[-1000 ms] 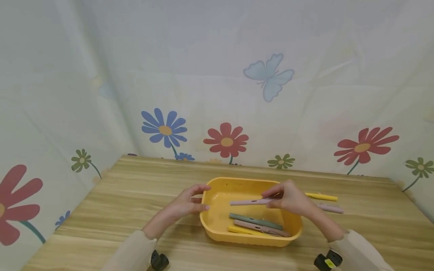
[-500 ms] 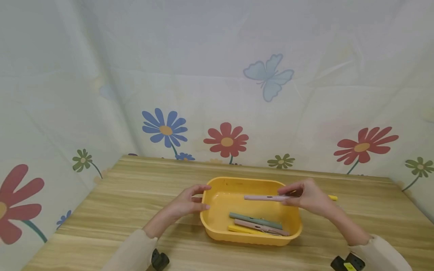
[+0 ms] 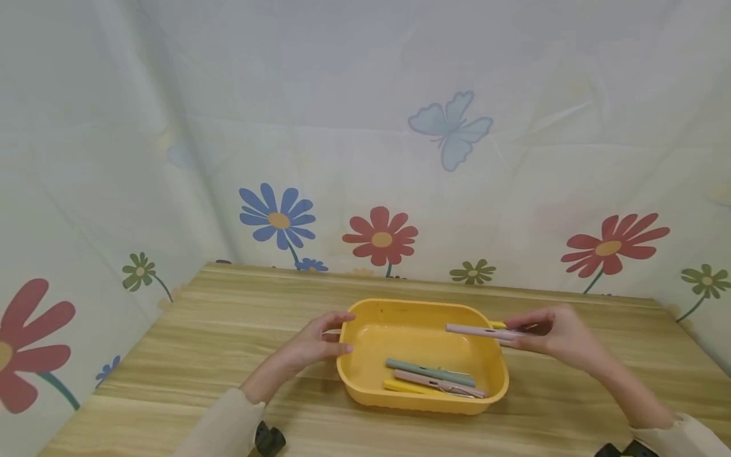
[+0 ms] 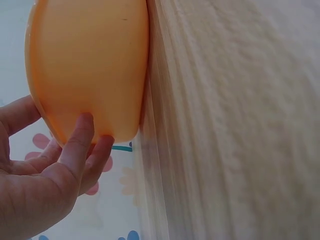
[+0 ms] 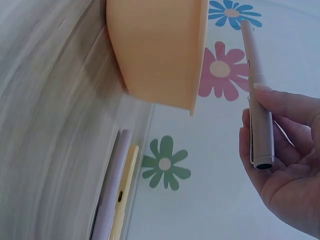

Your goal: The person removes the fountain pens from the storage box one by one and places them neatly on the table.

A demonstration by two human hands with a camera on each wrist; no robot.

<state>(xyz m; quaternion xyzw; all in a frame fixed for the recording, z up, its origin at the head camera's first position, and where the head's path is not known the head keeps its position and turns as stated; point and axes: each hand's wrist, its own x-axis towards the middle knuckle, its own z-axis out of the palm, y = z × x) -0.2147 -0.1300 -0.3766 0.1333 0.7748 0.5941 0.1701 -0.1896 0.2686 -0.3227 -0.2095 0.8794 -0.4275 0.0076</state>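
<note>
A yellow plastic basin (image 3: 422,406) sits on the wooden table, and my left hand (image 3: 311,343) grips its left end, thumb and fingertips at the rim and wall. My right hand (image 3: 565,339) pinches a pale pink capped pen (image 3: 474,330) between thumb and fingers. That pen is held level above the basin's right rim, its clip and end showing in the right wrist view. Inside the basin lie a green pen (image 3: 425,369), a dusty pink pen (image 3: 428,381) and a yellow pen (image 3: 408,386), side by side near the front wall.
On the table right of the basin lie a lilac pen (image 5: 111,190) and another yellow pen (image 5: 125,195), mostly hidden behind my right hand in the head view. A flower-printed cloth (image 3: 320,146) hangs behind the table's back edge (image 3: 548,292).
My right hand has moved right with the pale pink pen, from over the middle of the basin to beyond its right rim. The left hand has stayed on the basin.
</note>
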